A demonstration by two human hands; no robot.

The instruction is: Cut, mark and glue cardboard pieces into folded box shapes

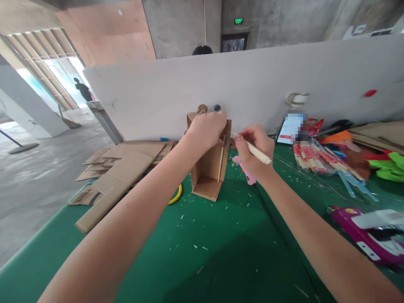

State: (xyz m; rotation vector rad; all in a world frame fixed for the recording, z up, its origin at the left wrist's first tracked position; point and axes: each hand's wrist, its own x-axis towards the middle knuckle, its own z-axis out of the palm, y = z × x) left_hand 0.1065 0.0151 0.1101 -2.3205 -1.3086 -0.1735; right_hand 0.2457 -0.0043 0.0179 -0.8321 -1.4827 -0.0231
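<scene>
An open cardboard box stands upright on the green table in front of me, with a thin wooden stick along its inner right side. My left hand is closed over the box's upper part; its fingertips are partly hidden. Just to the right, my right hand grips a cream-coloured pen like a writing tool, its tip end close to the box's right edge. Whether the tip touches the cardboard, I cannot tell. Below that hand lies a pink glue gun with a dark cable.
Cardboard pieces are stacked at left, near a yellow ring-shaped handle. At right lie a phone, packaged sticks, bright green cloth and a magenta device. A white partition borders the table's back.
</scene>
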